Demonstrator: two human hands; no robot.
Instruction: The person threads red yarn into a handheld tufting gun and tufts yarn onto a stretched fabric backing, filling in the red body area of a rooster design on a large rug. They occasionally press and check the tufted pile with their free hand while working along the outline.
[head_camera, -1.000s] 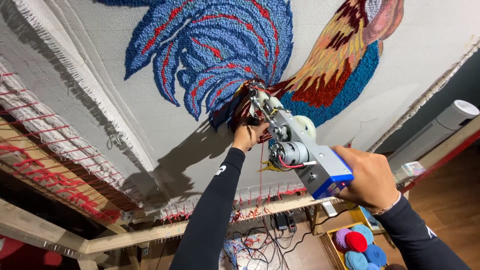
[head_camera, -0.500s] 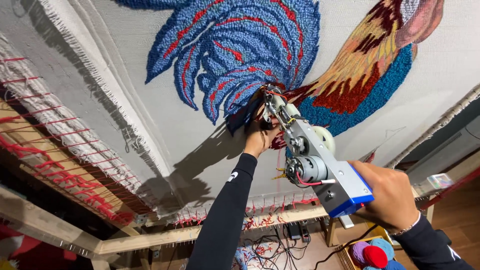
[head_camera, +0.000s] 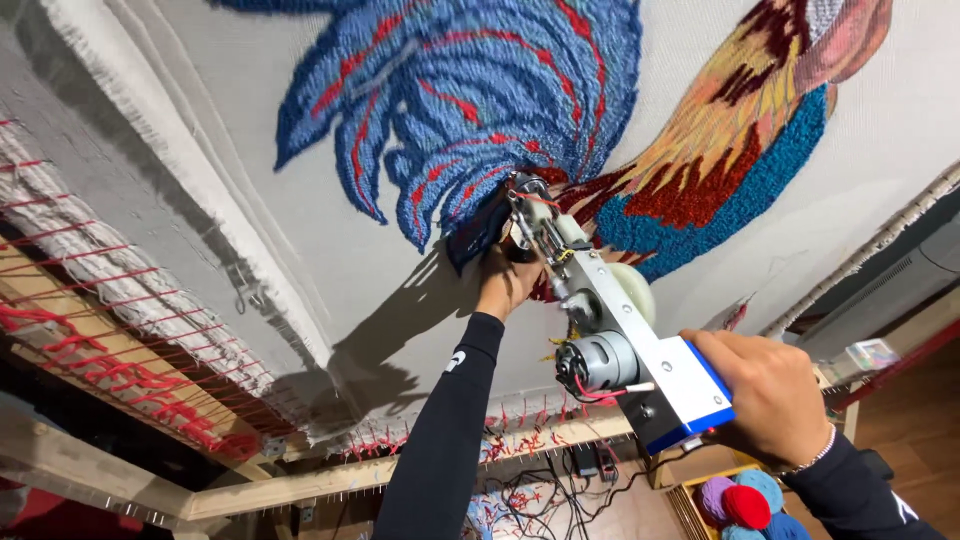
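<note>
R hand (head_camera: 770, 390) grip clamped on tufting gun (head_camera: 610, 330) rear handle, L hand (head_camera: 508, 285) grip wrapped under its nose; gun has shifted up-right along the blue feather edge of the rooster rug cloth (head_camera: 330, 270), w/ needle pressed in ahead of L grip.

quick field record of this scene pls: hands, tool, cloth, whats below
left hand: grips the front of the tufting gun, close to the cloth
right hand: holds the gun's blue rear handle
tufting gun: tip pressed to the cloth at the tail's lower edge
cloth: white, stretched on a wooden frame, red yarn along its edge
design: tufted rooster, blue and red tail, orange and teal body
below: yarn balls in a box, tangled cables
</note>
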